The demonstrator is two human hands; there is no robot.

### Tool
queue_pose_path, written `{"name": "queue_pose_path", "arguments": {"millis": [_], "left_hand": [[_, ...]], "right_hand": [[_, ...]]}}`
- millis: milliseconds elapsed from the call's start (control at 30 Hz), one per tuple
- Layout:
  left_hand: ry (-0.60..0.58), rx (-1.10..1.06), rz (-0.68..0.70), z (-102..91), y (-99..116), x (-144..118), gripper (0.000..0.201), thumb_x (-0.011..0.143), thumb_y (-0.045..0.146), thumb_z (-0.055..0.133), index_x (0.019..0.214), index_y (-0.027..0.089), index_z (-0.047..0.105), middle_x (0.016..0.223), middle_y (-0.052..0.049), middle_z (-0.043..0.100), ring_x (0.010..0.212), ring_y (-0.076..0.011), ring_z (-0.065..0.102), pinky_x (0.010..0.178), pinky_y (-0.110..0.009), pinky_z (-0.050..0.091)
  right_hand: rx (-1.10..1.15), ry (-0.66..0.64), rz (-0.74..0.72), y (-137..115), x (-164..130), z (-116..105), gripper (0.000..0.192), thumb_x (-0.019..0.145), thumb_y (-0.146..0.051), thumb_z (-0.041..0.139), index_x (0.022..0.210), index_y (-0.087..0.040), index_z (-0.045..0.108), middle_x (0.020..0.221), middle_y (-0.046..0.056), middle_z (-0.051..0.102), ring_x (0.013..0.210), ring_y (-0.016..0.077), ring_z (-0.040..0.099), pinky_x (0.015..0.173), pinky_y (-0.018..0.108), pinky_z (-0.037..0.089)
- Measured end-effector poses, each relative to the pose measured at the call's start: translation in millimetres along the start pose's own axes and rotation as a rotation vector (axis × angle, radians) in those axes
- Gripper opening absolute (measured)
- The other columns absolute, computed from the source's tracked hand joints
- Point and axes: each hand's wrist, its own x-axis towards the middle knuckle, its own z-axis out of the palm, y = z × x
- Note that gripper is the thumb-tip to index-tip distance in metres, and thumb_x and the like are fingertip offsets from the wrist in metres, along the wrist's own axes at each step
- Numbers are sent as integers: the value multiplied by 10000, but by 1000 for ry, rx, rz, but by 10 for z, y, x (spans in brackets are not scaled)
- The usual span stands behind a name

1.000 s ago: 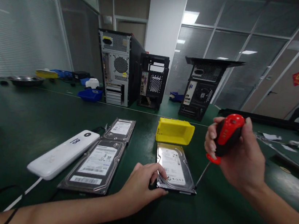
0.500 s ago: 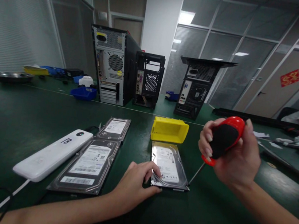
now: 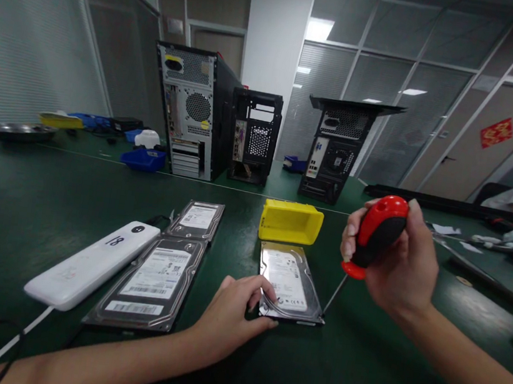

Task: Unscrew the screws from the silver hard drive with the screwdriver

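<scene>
Head view: screwdriver [image 3: 379, 233] turned, tip still at corner of hard drive [image 3: 288, 278]

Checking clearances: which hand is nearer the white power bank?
Left. The left hand is to the right of the power bank, steadying a hard drive; the right hand is farther right, holding the screwdriver.

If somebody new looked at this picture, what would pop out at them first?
Probably the red-and-black screwdriver in the right hand, its tip at the near right corner of a hard drive that the left hand holds at the near left corner. The bright yellow bin just beyond that drive may catch the eye next, then the long white box marked 18, over on the left.
</scene>
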Motion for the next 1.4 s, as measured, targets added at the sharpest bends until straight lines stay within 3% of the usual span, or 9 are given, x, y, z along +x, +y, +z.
{"name": "queue_pose_path", "arguments": {"millis": [167,300,367,633,767,867,1100,1233,1400], "left_hand": [[5,-6,-3,2,9,-5,234,741,325,699,942,245,608,732,49,506,766,-182,459,669,-249,284],[9,-6,14,8,12,-3,223,741,305,700,933,241,607,708,56,487,744,-172,457,670,-249,279],[11,-2,22,7,10,-1,221,745,306,697,935,242,605,704,56,484,742,-173,455,663,-249,276],[0,19,23,1,8,-1,229,750,318,685,946,237,598,706,55,486,730,-170,456,670,-250,280],[0,35,-17,6,28,-5,238,739,306,690,951,244,603,714,49,498,759,-182,455,663,-246,279],[-6,31,-42,10,27,-3,236,734,295,692,948,243,607,730,44,506,780,-185,458,666,-244,280],[11,10,-10,24,6,0,237,733,297,700,945,243,607,718,49,497,764,-183,455,667,-242,279],[10,18,-13,26,18,-6,226,733,276,696,937,238,606,722,47,505,762,-182,454,665,-242,274],[-2,25,-23,6,28,-1,227,745,300,685,948,238,604,729,42,508,770,-186,460,667,-243,281]], "right_hand": [[68,-51,-21,22,31,-26,403,890,-523,305,870,-222,572,556,5,488,442,111,443,397,255,353],[-2,25,-36,32,42,-11,161,830,-388,562,814,-245,491,621,-33,472,413,72,397,354,224,317],[-34,49,-31,35,49,-8,191,795,-315,625,756,-229,459,670,-35,478,419,59,410,358,219,337],[18,48,15,26,67,-33,364,846,-541,431,848,-211,584,719,9,509,523,110,492,425,257,433],[-29,40,-13,43,82,-43,196,817,-441,540,847,-249,511,677,-24,508,447,90,451,356,212,356],[-84,34,19,57,91,-51,204,783,-371,613,789,-226,470,632,-37,490,418,76,431,329,187,317],[23,-6,0,89,65,-83,270,855,-436,464,977,-231,589,869,14,505,616,115,522,474,249,462],[25,-22,-19,120,55,-88,305,862,-486,436,1032,-263,555,869,12,514,525,99,475,415,247,403],[-44,3,-52,124,67,-85,230,797,-432,592,874,-236,500,848,-11,519,415,48,440,338,210,329]]}}
